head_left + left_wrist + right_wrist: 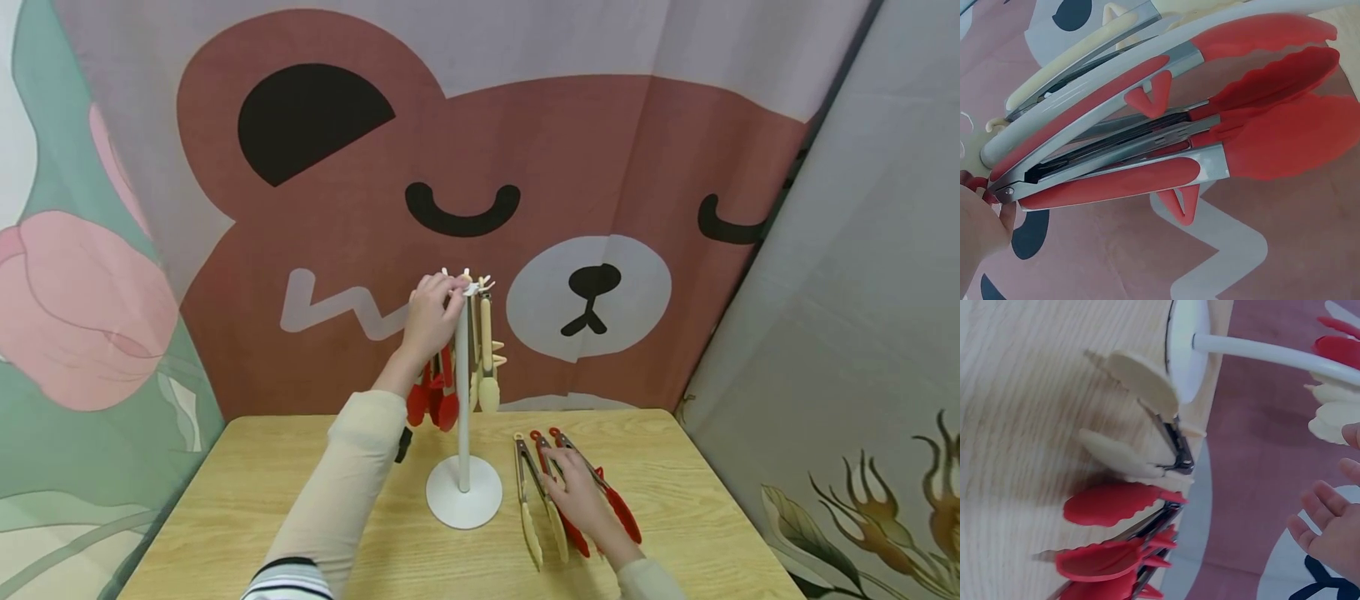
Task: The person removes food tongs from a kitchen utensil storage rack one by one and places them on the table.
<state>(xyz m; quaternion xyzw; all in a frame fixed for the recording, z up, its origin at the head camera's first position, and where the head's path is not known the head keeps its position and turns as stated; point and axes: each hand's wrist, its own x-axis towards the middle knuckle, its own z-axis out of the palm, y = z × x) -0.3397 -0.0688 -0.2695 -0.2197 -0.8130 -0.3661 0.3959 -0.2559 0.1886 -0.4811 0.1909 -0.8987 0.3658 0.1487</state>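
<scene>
My left hand (433, 312) is at the top of a white stand (463, 392), pinching the ring end of red-tipped tongs (1110, 184) by the hooks. More red tongs (1094, 119) hang alongside, below that hand. Cream tongs (488, 387) hang on the stand's right side. My right hand (581, 496) is above tongs lying on the table, its fingers loosely extended and holding nothing in the right wrist view. Under and around it lie cream tongs (531, 533) and red tongs (624, 512), their ring ends pointing away. The hooks are partly hidden by my left fingers.
The stand's round white base (450, 512) rests on a wooden table (247, 492). A curtain (360, 150) with a bear print hangs behind the table's far edge, and a grey curtain (847, 292) hangs to the right. A small black object (403, 444) shows beside my left forearm.
</scene>
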